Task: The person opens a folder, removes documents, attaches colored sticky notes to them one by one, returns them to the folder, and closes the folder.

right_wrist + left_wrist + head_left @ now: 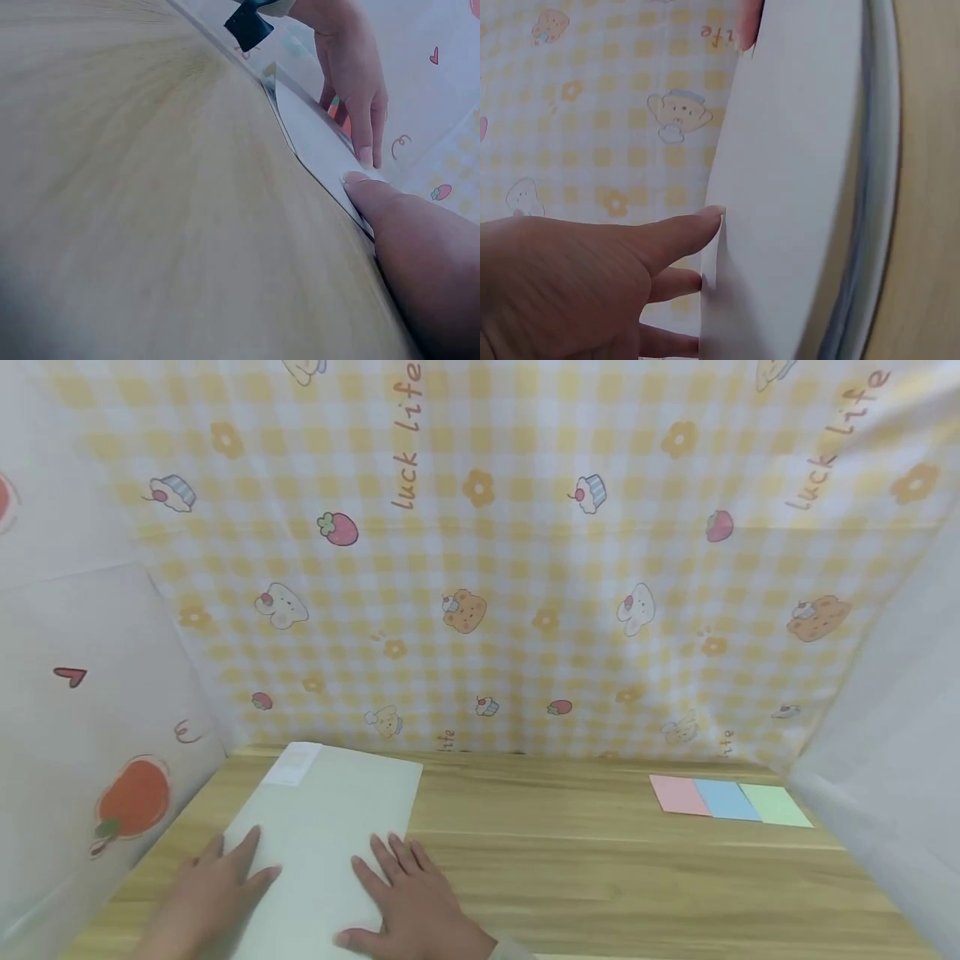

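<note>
A pale, flat folder-like thing [322,827] with a whitish label [292,765] at its far left corner lies on the left part of the table. My left hand [213,889] is at its left edge, fingers mostly straight. In the left wrist view, the thumb of that hand [562,277] touches the rim of the top sheet, and layered edges with a dark bluish strip show on the opposite side. Fingers spread, my right hand [416,893] rests on the right side of the folder-like thing. Its thumb lies on the surface.
Three paper squares, pink [680,795], blue [727,800] and green [776,805], lie in a row at the back right of the wooden table [570,885]. A yellow checked cloth [517,560] hangs behind, with white sheets at both sides.
</note>
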### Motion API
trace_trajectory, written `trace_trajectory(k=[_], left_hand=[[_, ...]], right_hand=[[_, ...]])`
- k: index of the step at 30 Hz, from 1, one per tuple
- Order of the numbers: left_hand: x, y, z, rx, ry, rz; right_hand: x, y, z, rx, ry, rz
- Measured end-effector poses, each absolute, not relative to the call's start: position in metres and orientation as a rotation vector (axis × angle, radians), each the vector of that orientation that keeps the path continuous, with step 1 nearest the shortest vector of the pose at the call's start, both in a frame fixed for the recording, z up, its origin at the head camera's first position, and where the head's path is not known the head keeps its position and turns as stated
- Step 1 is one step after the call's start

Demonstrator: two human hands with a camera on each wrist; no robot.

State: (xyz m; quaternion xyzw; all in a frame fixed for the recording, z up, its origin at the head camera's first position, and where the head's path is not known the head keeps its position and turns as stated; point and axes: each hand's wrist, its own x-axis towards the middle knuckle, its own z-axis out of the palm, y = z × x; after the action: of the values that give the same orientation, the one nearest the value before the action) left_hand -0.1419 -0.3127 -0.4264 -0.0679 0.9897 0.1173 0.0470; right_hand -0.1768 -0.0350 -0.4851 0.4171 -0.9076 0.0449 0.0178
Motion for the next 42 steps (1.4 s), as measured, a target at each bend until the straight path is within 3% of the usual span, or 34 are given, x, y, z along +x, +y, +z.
trace_trajectory(k=[17,42], left_hand=[[-0.134,-0.250,-0.424,-0.092,3.131,0.231],[-0.137,-0.172,-0.428,-0.012,3.200,0.160]], right_hand=[[-0.173,0.029,-0.484,1.361,-2.726,0.213],[-0.171,0.100,-0.486,1.208,-2.742,0.228]])
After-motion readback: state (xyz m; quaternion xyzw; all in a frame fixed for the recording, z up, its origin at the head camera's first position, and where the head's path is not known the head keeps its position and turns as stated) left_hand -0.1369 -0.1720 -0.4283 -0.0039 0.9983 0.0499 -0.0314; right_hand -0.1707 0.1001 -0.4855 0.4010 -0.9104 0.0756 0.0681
